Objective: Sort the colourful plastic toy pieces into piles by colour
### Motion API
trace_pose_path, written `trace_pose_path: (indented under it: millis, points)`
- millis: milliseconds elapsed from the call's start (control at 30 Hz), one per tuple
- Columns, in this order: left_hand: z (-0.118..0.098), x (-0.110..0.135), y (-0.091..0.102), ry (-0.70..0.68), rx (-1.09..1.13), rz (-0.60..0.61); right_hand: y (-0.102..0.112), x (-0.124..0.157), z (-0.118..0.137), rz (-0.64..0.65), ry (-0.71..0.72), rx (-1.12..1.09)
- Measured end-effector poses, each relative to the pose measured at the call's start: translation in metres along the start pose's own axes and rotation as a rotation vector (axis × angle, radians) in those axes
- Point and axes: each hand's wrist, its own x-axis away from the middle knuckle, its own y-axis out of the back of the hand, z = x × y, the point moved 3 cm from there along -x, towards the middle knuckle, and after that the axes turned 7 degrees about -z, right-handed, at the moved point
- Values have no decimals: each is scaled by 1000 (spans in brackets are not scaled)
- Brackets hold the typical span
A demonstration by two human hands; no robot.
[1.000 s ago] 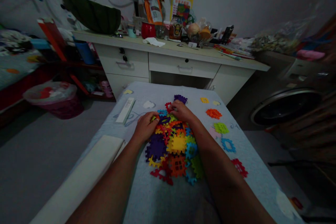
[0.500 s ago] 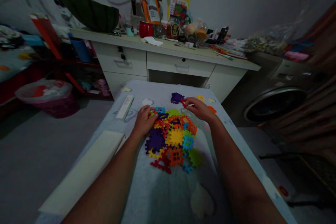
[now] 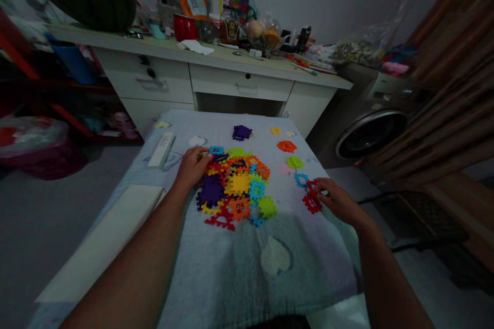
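Observation:
A heap of colourful toothed plastic building pieces (image 3: 237, 183) lies on the cloth-covered table. At its upper left edge rests my left hand (image 3: 192, 167), thumb and forefinger apart against the pieces. Over on the right, my right hand (image 3: 335, 196) pinches a small red building piece (image 3: 311, 185), partly hidden by the fingers. Just below it lies another red piece (image 3: 312, 204), and a blue window-shaped piece (image 3: 301, 180) is close by. Sorted by colour farther back are green pieces (image 3: 295, 162), orange pieces (image 3: 286, 146), a yellow piece (image 3: 275, 131) and purple pieces (image 3: 242, 132).
A white narrow box (image 3: 161, 150) and a long white board (image 3: 104, 241) lie along the table's left side. Behind the table stands a white desk (image 3: 239, 80) with jars and bags on it. A washing machine (image 3: 370, 128) is at the right.
My right hand has moved from near the purple pieces to the right side, carrying the red building piece. My left hand stays at the heap. The view has shifted right.

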Motion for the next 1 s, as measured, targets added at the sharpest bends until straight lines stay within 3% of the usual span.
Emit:
trace_pose_path:
  millis: [167, 400, 667, 867, 1000]
  points:
    - [-3, 1, 1, 25, -16, 11, -6, 24, 0, -2, -41, 59]
    - [-9, 2, 4, 44, -22, 25, -27, 19, 12, -130, -123, 262]
    - [-4, 1, 1, 54, -18, 27, -30, 19, 9, -105, -156, 352]
    - [-6, 2, 1, 51, -5, 20, -25, -8, 24, -120, -167, 381]
    - [-6, 3, 1, 52, 5, 16, -34, -36, 32, -141, -182, 384]
